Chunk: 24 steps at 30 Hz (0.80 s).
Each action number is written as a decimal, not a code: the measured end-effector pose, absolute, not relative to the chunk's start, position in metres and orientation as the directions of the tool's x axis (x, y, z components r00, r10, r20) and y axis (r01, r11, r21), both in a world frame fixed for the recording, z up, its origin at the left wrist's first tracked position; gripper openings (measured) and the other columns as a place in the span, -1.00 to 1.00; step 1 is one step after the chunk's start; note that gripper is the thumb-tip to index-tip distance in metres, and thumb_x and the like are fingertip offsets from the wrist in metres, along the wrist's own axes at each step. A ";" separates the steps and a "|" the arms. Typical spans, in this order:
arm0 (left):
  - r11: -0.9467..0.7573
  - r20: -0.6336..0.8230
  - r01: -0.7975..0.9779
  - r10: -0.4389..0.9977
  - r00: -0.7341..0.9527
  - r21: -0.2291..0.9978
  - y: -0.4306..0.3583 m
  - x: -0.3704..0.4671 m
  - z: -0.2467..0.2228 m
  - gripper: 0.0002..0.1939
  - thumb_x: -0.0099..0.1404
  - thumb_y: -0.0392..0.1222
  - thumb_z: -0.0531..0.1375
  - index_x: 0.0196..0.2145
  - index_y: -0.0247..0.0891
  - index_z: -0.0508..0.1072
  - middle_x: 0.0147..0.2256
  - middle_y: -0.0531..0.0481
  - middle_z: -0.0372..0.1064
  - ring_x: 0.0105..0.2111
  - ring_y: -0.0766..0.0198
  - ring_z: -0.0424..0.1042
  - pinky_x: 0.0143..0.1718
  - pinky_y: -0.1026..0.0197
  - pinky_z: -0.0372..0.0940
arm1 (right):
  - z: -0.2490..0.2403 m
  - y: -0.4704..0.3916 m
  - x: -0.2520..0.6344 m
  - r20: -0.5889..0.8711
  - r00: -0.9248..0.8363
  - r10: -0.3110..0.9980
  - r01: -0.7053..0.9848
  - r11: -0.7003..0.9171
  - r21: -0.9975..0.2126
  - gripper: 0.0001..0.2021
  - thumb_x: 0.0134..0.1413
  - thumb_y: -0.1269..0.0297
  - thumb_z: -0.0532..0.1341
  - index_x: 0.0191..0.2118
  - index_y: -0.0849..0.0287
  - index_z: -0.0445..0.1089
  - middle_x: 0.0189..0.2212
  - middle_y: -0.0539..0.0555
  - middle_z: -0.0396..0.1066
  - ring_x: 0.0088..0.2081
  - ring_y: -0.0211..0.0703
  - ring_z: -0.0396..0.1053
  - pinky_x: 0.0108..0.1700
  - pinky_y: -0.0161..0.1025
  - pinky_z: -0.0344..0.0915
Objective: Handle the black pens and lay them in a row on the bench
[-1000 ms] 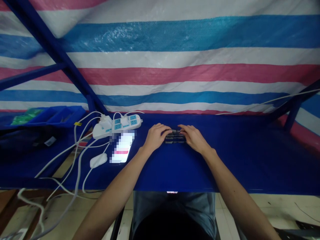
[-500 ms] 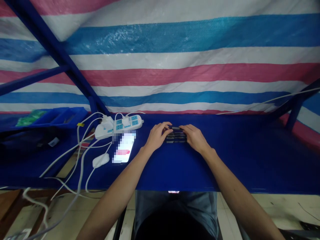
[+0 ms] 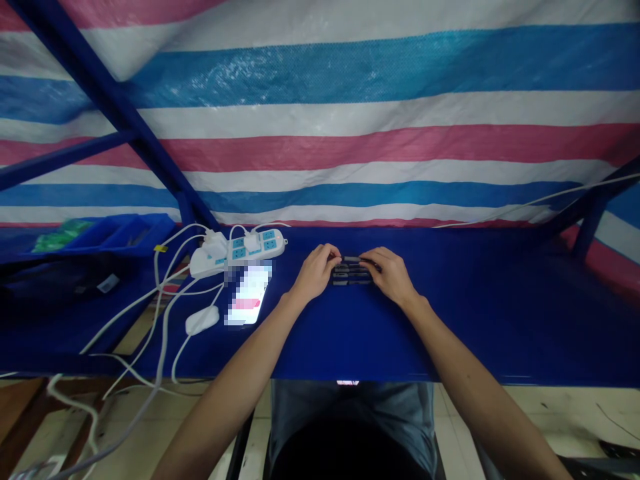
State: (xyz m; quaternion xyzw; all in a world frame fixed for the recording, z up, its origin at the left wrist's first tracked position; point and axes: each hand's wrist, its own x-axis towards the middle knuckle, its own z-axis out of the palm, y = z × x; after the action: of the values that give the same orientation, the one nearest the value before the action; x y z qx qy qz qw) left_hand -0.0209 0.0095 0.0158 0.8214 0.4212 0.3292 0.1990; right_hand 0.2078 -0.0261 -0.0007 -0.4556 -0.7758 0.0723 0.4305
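Note:
Several slim dark pen-like items point(image 3: 351, 283) lie side by side in a small row on the blue tabletop. My left hand point(image 3: 316, 270) is at their left ends, its thumb and forefinger closed on the end of the farthest dark item point(image 3: 351, 259). At the other end of that same item, the fingers of my right hand point(image 3: 387, 270) are pinched on it. The items nearer to me lie between my hands, their right ends partly covered by my right fingers.
On the left of the blue table point(image 3: 350, 333) are a white power strip point(image 3: 260, 247) with plugs, a lit phone point(image 3: 249, 293), a white adapter point(image 3: 202, 321) and loose cables. A blue tray point(image 3: 123, 233) sits farther left. Striped sheeting point(image 3: 350, 153) hangs behind.
My fingertips have shifted slightly at the farthest item, and my right fingers are curled in more. That item now shows a little apart from the others.

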 end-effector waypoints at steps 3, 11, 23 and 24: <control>-0.584 0.373 0.589 0.811 0.451 0.558 0.009 -0.020 0.016 -0.70 0.58 -0.13 -0.03 -0.30 -0.20 0.38 -0.29 -0.01 0.39 -0.22 0.17 0.38 -0.11 0.11 0.26 | -0.001 -0.026 0.207 0.622 -0.198 0.758 0.633 0.583 -0.509 -0.83 0.38 0.24 0.19 -0.11 0.06 0.55 -0.18 0.13 0.59 -0.13 0.02 0.50 -0.03 0.00 0.44; -0.589 0.416 0.548 0.808 0.417 0.594 0.011 -0.022 0.015 -0.84 0.54 -0.09 0.12 -0.14 -0.17 0.45 -0.21 0.01 0.48 -0.17 0.18 0.44 -0.05 0.11 0.29 | -0.001 -0.025 0.207 0.622 -0.184 0.761 0.644 0.572 -0.508 -0.80 0.39 0.25 0.16 -0.09 0.07 0.56 -0.19 0.13 0.58 -0.14 0.02 0.48 -0.04 0.01 0.43; -0.601 0.428 0.567 0.799 0.422 0.564 0.010 -0.022 0.018 -0.82 0.55 -0.09 0.09 -0.14 -0.17 0.45 -0.20 -0.01 0.51 -0.15 0.15 0.44 -0.01 0.06 0.26 | 0.000 -0.025 0.207 0.626 -0.188 0.757 0.634 0.580 -0.512 -0.79 0.39 0.25 0.17 -0.07 0.05 0.58 -0.16 0.13 0.59 -0.13 0.01 0.49 -0.02 0.01 0.45; -0.606 0.436 0.552 0.796 0.420 0.573 0.010 -0.022 0.018 -0.85 0.53 -0.08 0.13 -0.09 -0.16 0.45 -0.17 -0.01 0.51 -0.12 0.15 0.44 0.00 0.06 0.26 | 0.000 -0.026 0.207 0.625 -0.185 0.758 0.636 0.578 -0.512 -0.78 0.39 0.25 0.16 -0.07 0.05 0.57 -0.17 0.13 0.59 -0.12 0.02 0.49 -0.02 0.00 0.45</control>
State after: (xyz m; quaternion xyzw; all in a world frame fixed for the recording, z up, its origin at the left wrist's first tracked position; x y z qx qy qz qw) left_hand -0.0218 0.0100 0.0176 0.8247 0.4087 0.3505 0.1735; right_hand 0.2073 -0.0256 0.0000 -0.4543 -0.7669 0.0682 0.4482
